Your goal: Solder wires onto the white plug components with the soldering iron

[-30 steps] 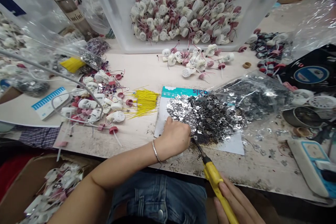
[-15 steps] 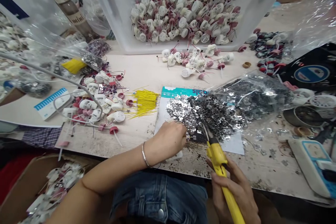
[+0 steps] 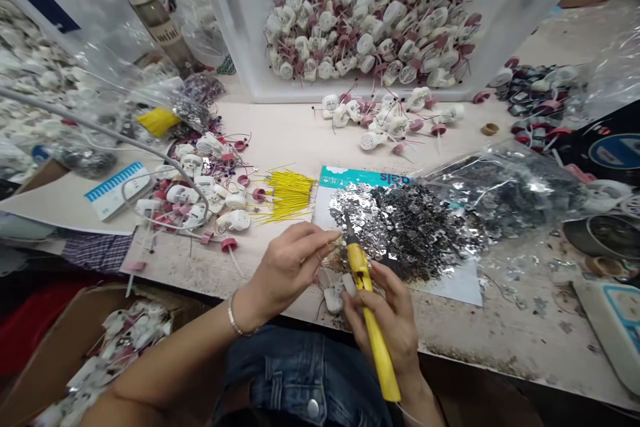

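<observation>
Surface (image 3: 280,133): pale, stained; parts bin (image 3: 240,47), foil scraps (image 3: 410,227). Right grip (image 3: 390,320) clasps iron (image 3: 373,327); left grip (image 3: 287,267) pinches a piece too small to tell.

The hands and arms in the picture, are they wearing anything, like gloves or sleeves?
No gloves and no sleeves show: both forearms are bare. The left hand has a thin silver bangle round its wrist. The right hand wears nothing visible, no ring or band.

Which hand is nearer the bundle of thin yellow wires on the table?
Left. The left hand is just below and right of the bundle of thin yellow wires, apart from it. The right hand, gripping the yellow-handled tool, sits farther right, nearer the table edge.
</observation>
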Demonstrator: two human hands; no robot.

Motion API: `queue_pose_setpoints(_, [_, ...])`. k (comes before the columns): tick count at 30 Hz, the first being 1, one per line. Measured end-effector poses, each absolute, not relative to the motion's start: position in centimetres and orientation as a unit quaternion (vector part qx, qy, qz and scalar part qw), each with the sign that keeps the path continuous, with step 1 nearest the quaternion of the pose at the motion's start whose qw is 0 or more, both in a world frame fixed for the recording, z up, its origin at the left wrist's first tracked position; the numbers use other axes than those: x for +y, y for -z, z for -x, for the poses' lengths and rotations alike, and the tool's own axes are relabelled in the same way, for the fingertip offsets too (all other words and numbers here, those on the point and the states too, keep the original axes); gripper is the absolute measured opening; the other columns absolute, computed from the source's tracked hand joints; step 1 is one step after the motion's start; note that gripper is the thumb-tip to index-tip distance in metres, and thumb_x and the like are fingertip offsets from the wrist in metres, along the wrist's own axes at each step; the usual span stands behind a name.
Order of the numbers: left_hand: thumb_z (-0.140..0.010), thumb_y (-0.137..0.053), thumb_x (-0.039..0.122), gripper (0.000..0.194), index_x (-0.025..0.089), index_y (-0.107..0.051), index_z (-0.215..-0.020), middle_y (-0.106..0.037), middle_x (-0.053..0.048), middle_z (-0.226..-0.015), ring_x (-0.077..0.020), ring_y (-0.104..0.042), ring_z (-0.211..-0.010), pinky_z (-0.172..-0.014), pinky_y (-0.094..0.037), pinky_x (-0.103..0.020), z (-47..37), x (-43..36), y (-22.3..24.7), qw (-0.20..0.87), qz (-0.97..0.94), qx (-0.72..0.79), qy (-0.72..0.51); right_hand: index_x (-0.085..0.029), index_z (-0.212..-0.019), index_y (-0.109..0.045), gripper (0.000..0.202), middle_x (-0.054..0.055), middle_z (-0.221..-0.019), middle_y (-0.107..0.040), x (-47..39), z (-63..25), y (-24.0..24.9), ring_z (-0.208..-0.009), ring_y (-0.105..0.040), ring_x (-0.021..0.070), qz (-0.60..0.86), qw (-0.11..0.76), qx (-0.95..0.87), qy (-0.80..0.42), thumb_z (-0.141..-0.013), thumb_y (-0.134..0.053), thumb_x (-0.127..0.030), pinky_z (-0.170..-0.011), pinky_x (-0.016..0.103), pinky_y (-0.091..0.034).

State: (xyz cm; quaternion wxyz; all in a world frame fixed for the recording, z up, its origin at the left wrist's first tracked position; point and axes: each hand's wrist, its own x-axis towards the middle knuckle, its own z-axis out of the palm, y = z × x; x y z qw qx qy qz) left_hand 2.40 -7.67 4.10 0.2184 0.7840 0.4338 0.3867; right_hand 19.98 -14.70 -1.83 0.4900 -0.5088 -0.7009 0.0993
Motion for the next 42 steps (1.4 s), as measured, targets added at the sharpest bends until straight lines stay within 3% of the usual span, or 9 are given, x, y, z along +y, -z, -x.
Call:
queue_pose_setpoints(3, [-0.091, -0.052, 0.012, 0.02, 0.013, -0.064, -0.108, -0.066, -0.006, -0.08, -0.0139, -0.06, -0.073, -0.066, -0.05, -0.025, -0.2, -8.9, -4.3, 0.144, -0.879, 0.364, -0.274, -0.019, -0.078, -0.057, 0.014, 0.006, -0.121, -0.05, -13.9, -19.9, 2.0, -0.104, -0.061, 0.0155, 0.546, 0.503, -0.666, -0.069, -0.077, -0.067, -0.009, -0.076, 0.023, -0.058])
queue_pose_setpoints(6, [-0.092, -0.049, 0.01, 0.021, 0.012, -0.062, -0.108, -0.064, -0.003, -0.07, -0.0132, -0.055, -0.063, -0.061, -0.047, -0.025, 0.0, -10.7, -3.7, 0.159, -0.926, 0.279, -0.197, -0.019, -0.077, -0.055, 0.017, 0.007, -0.118, -0.052, -13.3, -19.7, 2.1, -0.103, -0.06, 0.0145, 0.584, 0.529, -0.614, -0.051, -0.076, -0.07, -0.012, -0.079, 0.024, -0.056])
queue_pose_setpoints(11, [-0.092, -0.052, 0.018, 0.019, 0.013, -0.069, -0.085, -0.068, -0.008, -0.081, -0.0142, -0.062, -0.076, -0.069, -0.051, -0.023, -2.4, -12.0, -2.0, 0.342, -0.811, 0.371, -0.296, -0.019, -0.078, -0.054, 0.017, 0.007, -0.116, -0.052, -12.8, -19.4, 2.7, -0.105, -0.059, 0.0139, 0.576, 0.541, -0.609, -0.065, -0.076, -0.069, -0.012, -0.084, 0.026, -0.054])
queue_pose_setpoints(15, [-0.086, -0.063, 0.02, 0.011, 0.014, -0.072, -0.085, -0.072, -0.006, -0.078, -0.014, -0.066, -0.07, -0.07, -0.053, -0.024, -3.1, -11.5, -1.0, 0.429, -0.685, 0.491, -0.325, -0.019, -0.081, -0.054, 0.016, 0.009, -0.121, -0.05, -13.2, -19.5, 2.6, -0.11, -0.058, 0.0175, 0.544, 0.526, -0.649, -0.088, -0.076, -0.069, -0.015, -0.086, 0.032, -0.056])
queue_pose_setpoints(21, [-0.089, -0.055, 0.016, 0.018, 0.014, -0.073, -0.089, -0.071, -0.007, -0.078, -0.0162, -0.064, -0.075, -0.074, -0.051, -0.027, -2.9, -11.4, -0.9, 0.37, -0.757, 0.457, -0.284, -0.02, -0.077, -0.052, 0.02, 0.006, -0.118, -0.051, -14.0, -18.5, 1.6, -0.106, -0.061, 0.0167, 0.536, 0.562, -0.607, -0.167, -0.076, -0.069, -0.01, -0.077, 0.027, -0.06])
queue_pose_setpoints(31, [-0.084, -0.061, 0.014, 0.013, 0.016, -0.073, -0.08, -0.072, -0.003, -0.075, -0.0148, -0.064, -0.074, -0.074, -0.048, -0.025, -3.3, -11.3, -2.0, 0.443, -0.704, 0.495, -0.252, -0.019, -0.078, -0.053, 0.021, 0.006, -0.122, -0.047, -14.6, -18.4, 1.4, -0.107, -0.06, 0.0163, 0.512, 0.559, -0.633, -0.159, -0.075, -0.065, -0.001, -0.082, 0.029, -0.06])
queue_pose_setpoints(37, [-0.084, -0.06, 0.014, 0.014, 0.017, -0.074, -0.082, -0.073, -0.003, -0.078, -0.0138, -0.065, -0.074, -0.077, -0.049, -0.026, -3.3, -11.6, -1.9, 0.478, -0.676, 0.503, -0.248, -0.019, -0.073, -0.053, 0.019, 0.005, -0.121, -0.05, -15.0, -18.5, 0.9, -0.105, -0.062, 0.0159, 0.506, 0.561, -0.619, -0.215, -0.077, -0.06, -0.002, -0.08, 0.029, -0.059])
queue_pose_setpoints(40, [-0.082, -0.062, 0.016, 0.013, 0.017, -0.074, -0.079, -0.071, -0.007, -0.09, -0.0185, -0.064, -0.088, -0.086, -0.048, -0.033, -2.9, -11.9, -1.5, 0.417, -0.702, 0.513, -0.266, -0.019, -0.077, -0.054, 0.02, 0.005, -0.12, -0.054, -15.2, -19.2, 0.4, -0.106, -0.063, 0.0179, 0.513, 0.608, -0.572, -0.2, -0.075, -0.062, -0.001, -0.075, 0.029, -0.061])
queue_pose_setpoints(42, [-0.081, -0.063, 0.016, 0.011, 0.018, -0.074, -0.079, -0.069, -0.01, -0.104, -0.0234, -0.061, -0.102, -0.092, -0.044, -0.04, -2.6, -11.9, -1.4, 0.366, -0.731, 0.515, -0.257, -0.02, -0.09, -0.057, 0.024, 0.006, -0.118, -0.058, -15.8, -19.9, 0.1, -0.107, -0.062, 0.0191, 0.51, 0.62, -0.569, -0.179, -0.075, -0.063, -0.002, -0.076, 0.03, -0.06])
